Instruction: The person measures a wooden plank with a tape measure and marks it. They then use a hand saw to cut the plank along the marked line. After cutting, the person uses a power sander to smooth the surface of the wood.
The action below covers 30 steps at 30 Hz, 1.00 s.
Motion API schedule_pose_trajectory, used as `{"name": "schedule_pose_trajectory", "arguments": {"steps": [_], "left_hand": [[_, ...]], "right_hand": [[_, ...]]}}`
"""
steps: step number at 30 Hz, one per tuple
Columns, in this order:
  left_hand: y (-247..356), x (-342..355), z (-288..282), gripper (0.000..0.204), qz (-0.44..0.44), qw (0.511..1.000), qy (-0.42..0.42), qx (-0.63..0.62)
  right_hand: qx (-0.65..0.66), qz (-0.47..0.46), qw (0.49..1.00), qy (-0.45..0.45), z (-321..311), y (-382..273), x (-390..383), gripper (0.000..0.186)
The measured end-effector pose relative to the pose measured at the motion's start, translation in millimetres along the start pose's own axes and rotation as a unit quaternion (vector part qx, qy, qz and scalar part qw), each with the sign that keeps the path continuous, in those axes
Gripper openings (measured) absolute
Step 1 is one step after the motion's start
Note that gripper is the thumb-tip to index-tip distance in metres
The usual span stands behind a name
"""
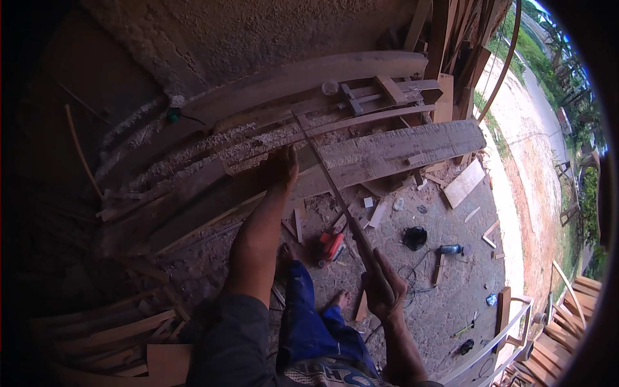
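Observation:
My right hand (385,285) is closed round the near end of a handsaw (335,190), which I see nearly edge-on. Its long, thin blade slants away to the far left and crosses over the thick planks on the bench. Just left of the blade, my left hand (285,166) grips a wooden board (309,177). Shadow hides most of the left fingers. Beyond it lies a broad, rough plank (400,145) with a small wood offcut (414,158) on top.
Sawdust and shavings cover the bench. A clamp-like wooden piece (351,100) and a clear cup (329,87) stand farther back. On the floor are a red power tool (332,246), a blue power tool (451,249), a black object (414,238), cords and scraps. Timber (129,329) is stacked lower left.

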State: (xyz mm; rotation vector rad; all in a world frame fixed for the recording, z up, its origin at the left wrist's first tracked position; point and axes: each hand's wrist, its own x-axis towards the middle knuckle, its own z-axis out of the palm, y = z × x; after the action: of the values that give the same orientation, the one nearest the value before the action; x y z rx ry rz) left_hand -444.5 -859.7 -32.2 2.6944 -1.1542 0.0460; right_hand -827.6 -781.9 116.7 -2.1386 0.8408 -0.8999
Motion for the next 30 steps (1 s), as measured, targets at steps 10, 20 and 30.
{"name": "schedule_pose_trajectory", "arguments": {"steps": [10, 20, 30], "left_hand": [[11.7, -1.7, -47.2, 0.034, 0.042, 0.991, -0.113, 0.054], [-24.4, 1.7, 2.9, 0.047, 0.041, 0.999, 0.021, 0.019], [0.8, -3.2, -24.4, 0.041, 0.013, 1.0, -0.02, -0.003]], "right_hand": [[0.159, 0.078, 0.983, -0.04, 53.1, 15.9, 35.8, 0.053], [0.074, 0.068, 0.993, -0.057, 26.5, 7.8, -1.8, 0.055], [0.091, 0.077, 0.992, -0.05, 27.9, 17.7, -12.5, 0.053]]}}
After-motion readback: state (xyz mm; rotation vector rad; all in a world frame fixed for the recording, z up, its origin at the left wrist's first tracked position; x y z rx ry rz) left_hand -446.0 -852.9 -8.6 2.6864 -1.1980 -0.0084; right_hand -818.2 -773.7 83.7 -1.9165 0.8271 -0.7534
